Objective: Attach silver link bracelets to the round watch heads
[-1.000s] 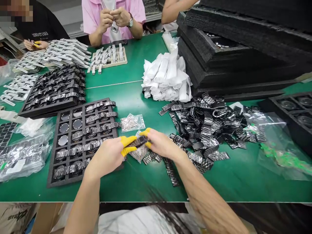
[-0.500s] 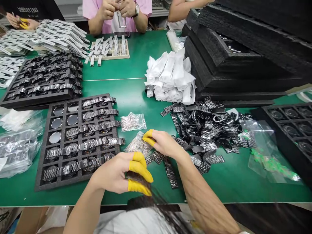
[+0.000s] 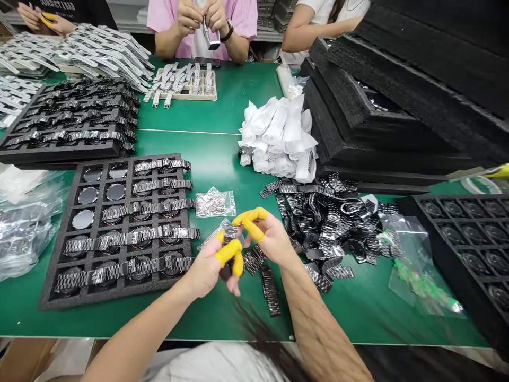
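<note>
My left hand (image 3: pixel 218 260), with yellow finger cots, is closed round a black metal watch strap (image 3: pixel 230 230) whose end sticks up between the fingers. Close against that end, my right hand (image 3: pixel 264 233) pinches what looks like a thin metal pin between thumb and forefinger, also in yellow cots. Partly hidden behind the left fingers lies an opened clear bag of pins (image 3: pixel 212 237). A second bag of pins (image 3: pixel 214 203) is just beyond. To the left, a black foam tray (image 3: pixel 119 305) holds watch heads, several with black link straps attached.
Loose black straps (image 3: pixel 326 217) are heaped to the right, below white-wrapped pieces (image 3: pixel 274 135). Stacked black foam trays (image 3: pixel 366 122) tower at the back right. A bag with green bits (image 3: pixel 425 286) lies near another watch tray (image 3: pixel 433 254). Across the table, co-workers handle white straps (image 3: pixel 107 53).
My right hand has come up from the bag of pins to the strap. My left hand has turned and risen, bringing the strap's end to the right fingertips.
</note>
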A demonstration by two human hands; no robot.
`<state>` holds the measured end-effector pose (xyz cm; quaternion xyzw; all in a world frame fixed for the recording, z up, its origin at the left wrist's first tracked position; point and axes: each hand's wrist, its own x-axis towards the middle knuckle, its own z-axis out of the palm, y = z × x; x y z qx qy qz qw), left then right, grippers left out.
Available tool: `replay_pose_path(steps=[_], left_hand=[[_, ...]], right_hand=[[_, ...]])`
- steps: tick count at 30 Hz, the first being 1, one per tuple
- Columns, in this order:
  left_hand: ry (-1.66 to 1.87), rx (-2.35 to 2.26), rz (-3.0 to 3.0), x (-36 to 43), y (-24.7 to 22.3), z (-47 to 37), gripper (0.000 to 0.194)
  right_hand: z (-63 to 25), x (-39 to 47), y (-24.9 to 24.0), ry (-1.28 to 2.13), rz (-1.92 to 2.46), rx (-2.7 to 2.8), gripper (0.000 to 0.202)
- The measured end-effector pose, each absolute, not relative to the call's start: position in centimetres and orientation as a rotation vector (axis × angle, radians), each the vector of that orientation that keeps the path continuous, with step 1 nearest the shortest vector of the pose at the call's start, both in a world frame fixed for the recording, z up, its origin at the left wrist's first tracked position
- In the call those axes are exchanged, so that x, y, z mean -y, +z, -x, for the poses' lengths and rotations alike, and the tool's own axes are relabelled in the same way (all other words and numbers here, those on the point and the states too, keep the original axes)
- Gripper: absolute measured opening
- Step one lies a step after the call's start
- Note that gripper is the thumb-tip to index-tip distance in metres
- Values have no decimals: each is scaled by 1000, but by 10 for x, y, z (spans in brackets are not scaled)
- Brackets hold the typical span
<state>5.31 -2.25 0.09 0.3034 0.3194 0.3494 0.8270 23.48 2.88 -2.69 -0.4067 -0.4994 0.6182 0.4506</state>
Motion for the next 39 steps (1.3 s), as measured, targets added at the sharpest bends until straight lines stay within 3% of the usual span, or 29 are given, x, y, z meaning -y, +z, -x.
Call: replay_pose_path(steps=[5,9,15,26,34,37,39], left_hand=[[912,-874,-602,23,-4,-53,53],[891,-1007,-784,24,-1,-52,50],[839,-1033,-844,23,5,-54,60],[855,-1083,-933,29,7,-58,50],[842,-873,-742,28,2,-54,66],[805,-702,-647,23,-3,-47,69],[742,-575,-645,21,-1,-46,81]], right_hand=[[-226,-26,-20,1662,913,1028,42],[-221,-20,-9,1724,940,965,40],[-219,-15,-2,1828,911,905,47],[-216,-13,-2,1783,989,878,49],[-207,-9,-11,1534,1101,1008,61],[-213,-12,-8,1464,985,1176,70],[-219,-11,-5,1473,868,1392,67]])
